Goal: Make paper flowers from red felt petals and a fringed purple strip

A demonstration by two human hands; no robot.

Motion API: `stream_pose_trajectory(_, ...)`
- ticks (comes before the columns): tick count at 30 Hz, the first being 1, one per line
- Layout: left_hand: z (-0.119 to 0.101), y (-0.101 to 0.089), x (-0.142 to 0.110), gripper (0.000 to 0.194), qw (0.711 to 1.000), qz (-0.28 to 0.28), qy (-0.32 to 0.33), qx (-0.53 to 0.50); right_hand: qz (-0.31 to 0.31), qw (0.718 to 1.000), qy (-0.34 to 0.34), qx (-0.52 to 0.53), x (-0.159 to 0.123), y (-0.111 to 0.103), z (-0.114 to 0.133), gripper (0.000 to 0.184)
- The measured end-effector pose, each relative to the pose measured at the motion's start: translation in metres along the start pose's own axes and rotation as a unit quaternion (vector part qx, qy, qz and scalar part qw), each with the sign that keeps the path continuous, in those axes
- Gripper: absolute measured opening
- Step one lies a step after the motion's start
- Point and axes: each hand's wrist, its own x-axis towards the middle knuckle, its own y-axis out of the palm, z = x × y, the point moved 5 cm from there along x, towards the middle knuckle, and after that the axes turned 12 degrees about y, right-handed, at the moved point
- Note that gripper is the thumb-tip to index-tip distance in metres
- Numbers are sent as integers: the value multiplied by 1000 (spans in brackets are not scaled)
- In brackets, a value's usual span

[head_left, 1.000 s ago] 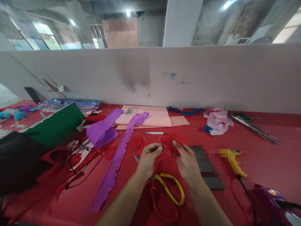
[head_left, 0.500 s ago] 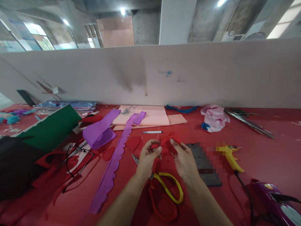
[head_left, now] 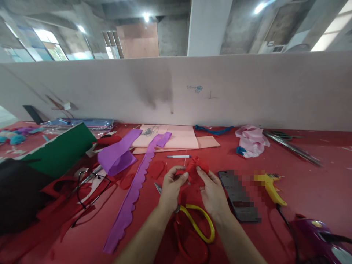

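Between both hands is a gathered piece of red fabric (head_left: pixel 198 167), raised a little over the red table. My left hand (head_left: pixel 172 185) pinches its left edge with thumb and fingers. On its right side, my right hand (head_left: pixel 213 190) grips it, thumb pressed on the front. A pair of scissors (head_left: pixel 202 222) with one yellow and one red handle lies under my wrists, its blade tip showing left of my left hand. Just beyond the hands rests a white pen (head_left: pixel 178 157). Flat red fabric pieces (head_left: pixel 156 168) lie to the left, hard to tell from the table.
A purple scalloped strip (head_left: pixel 132 205) and a purple band (head_left: pixel 117 159) lie left, near eyeglasses (head_left: pixel 92 196) and a green board (head_left: pixel 62 148). At right are a phone (head_left: pixel 238 198), a yellow glue gun (head_left: pixel 272 189) with a cord and a purple device (head_left: pixel 316 238). Pink sheets (head_left: pixel 181 135) lie behind.
My right hand has shifted slightly left, closer to my left hand, and its thumb now lies lower over the red fabric. The view has tilted up slightly.
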Motion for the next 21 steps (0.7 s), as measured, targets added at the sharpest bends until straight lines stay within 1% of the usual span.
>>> stream_pose_trajectory(4,1,-1,1,22,1000,-8,-7,-4,-10,1000,-14,-21,-2,1,2,17)
stream_pose_trajectory(7,2,-2,1,22,1000,-9,-6,-4,-9,999,-18,-27,-1,0,-1,21)
stream_pose_trajectory(10,3,-3,2,22,1000,-10,1,-3,-49,998,-23,-40,-3,-5,0,24)
stream_pose_trajectory(12,2,-4,2,21,1000,-17,8,-6,-73,995,-30,-55,-7,-6,2,20)
stream_pose_trajectory(13,2,-4,2,21,1000,-22,11,-7,-75,995,-31,-65,-8,-5,3,18)
stream_pose_trajectory(15,1,-5,3,19,999,-35,22,-5,-81,994,-28,-70,-11,-4,3,15)
stream_pose_trajectory(19,2,-8,5,14,997,-46,59,16,-112,993,-29,-38,-8,-7,-3,17)
stream_pose_trajectory(21,3,-10,7,13,996,-47,75,30,-105,993,-32,-32,-6,-7,-7,18)
